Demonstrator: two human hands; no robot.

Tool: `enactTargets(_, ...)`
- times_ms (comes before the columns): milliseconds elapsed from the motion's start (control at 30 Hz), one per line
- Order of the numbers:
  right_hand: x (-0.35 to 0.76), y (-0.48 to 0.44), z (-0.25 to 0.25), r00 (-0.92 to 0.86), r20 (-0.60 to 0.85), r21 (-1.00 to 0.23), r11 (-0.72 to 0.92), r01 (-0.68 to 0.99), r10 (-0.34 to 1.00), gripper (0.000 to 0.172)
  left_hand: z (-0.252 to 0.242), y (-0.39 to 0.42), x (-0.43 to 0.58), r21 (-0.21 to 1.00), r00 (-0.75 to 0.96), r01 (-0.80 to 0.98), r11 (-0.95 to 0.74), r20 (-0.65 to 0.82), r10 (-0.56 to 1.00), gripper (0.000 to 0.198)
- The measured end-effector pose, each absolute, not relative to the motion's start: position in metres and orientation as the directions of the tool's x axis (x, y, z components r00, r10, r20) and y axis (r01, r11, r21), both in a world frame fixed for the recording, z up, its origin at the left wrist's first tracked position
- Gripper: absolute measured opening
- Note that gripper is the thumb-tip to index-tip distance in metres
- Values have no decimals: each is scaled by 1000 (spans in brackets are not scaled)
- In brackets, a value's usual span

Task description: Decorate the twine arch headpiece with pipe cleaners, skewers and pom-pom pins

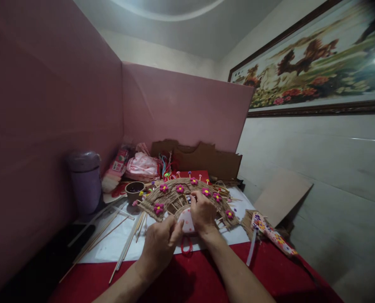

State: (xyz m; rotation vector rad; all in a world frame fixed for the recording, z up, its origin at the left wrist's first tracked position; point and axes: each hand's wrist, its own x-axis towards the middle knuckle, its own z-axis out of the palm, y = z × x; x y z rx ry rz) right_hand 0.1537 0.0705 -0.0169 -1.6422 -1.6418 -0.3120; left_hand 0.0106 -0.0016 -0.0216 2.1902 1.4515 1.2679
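Observation:
A fan-shaped twine craft (171,191) lies on the white sheet, with thin sticks showing through its open middle. Magenta flowers with yellow centres (159,208) dot its band, and small coloured knobs rise along the upper rim. At its base sits a half-round white cloth piece with pink dots (187,222). My left hand (162,237) is closed at the left edge of this cloth, thumb against it. Bent over the cloth's right side, my right hand (203,212) pinches near the inner sticks; what its fingertips hold is hidden. A red cord loop (186,246) hangs below.
Loose sticks (105,233) lie to the left, near a dark-filled cup (135,192) and a purple flask (85,185). A flower-patterned glue gun (272,235) rests at the right. Torn cardboard (200,158) stands behind, before the pink partition (184,109).

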Motion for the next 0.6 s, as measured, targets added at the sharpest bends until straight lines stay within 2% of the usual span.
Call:
enactTargets(133,153,69,-14,139,650,-366,148,919,747,17,-21,-3,10,572,119,658,-489,562,818,28)
enactTargets(367,153,70,-14,150,637,-363,123,924,756,18,-23,-3,11,554,167,679,-481,521,837,23)
enactTargets(600,154,74,-13,186,639,-371,88,924,746,18,-19,-5,10,577,97,665,-474,562,821,35)
